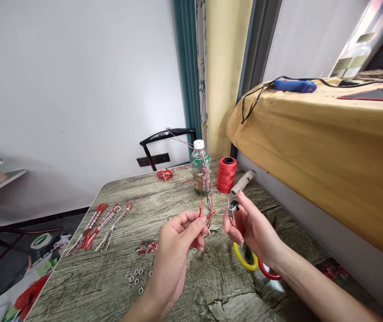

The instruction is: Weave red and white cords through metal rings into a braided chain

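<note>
My left hand (184, 237) pinches a braided cord (207, 192) with red strands, near its lower end. Short red ends stick out above and beside the fingertips. From there the cord runs up to a plastic bottle (196, 167) with a white cap and green label. My right hand (253, 228) is closed round a lighter (233, 206), its metal and black top pointing up, a little right of the cord and apart from it. Most of the lighter's body is hidden by the fingers. No flame shows. Below the right hand lie scissors with a yellow and red handle (245, 258), partly covered.
Behind the hands stand a red thread spool (227, 174) and a cardboard tube (244, 182). Three braided tassels (111, 223) lie at the left. Small metal rings (136, 273) and red beads (147, 248) are near my left wrist. A yellow-covered surface (312, 134) overhangs at right.
</note>
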Available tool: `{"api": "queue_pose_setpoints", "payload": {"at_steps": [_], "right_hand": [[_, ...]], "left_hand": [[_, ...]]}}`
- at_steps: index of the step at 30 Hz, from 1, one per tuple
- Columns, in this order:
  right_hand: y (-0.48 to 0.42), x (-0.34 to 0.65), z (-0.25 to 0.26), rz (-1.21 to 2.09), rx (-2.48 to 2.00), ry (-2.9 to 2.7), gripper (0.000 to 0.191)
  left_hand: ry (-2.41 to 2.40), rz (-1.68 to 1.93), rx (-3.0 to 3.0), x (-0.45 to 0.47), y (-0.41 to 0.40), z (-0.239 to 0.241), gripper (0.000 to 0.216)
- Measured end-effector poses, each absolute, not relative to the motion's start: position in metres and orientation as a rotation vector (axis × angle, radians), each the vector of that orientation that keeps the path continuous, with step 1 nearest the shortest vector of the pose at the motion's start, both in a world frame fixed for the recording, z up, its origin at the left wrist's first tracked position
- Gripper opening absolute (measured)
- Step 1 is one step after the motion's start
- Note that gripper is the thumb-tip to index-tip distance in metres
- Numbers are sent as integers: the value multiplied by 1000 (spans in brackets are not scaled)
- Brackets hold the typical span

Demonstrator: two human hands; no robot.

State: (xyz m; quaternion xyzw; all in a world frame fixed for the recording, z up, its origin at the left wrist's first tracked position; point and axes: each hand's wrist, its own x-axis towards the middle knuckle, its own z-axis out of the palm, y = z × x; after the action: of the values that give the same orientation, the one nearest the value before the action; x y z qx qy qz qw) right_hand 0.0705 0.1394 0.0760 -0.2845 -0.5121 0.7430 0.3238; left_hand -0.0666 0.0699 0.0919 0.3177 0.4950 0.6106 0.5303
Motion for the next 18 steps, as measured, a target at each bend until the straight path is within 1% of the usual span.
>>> {"api": "queue_pose_setpoints", "payload": {"at_steps": [1,5,11,18], "right_hand": [[140,71,75,1970,-773,-1339,62],[139,68,72,2009,-825,-1304,54],[134,63,70,2054,-905,-1198,46],[128,67,75,2083,-933,-1258,45]], "left_hand": [[1189,1449,767,-67,70,91,10],[1208,1411,784,-66,71,88,11],[1215,1415,790,-64,72,87,12],[1222,1428,777,-65,73,88,10]]}}
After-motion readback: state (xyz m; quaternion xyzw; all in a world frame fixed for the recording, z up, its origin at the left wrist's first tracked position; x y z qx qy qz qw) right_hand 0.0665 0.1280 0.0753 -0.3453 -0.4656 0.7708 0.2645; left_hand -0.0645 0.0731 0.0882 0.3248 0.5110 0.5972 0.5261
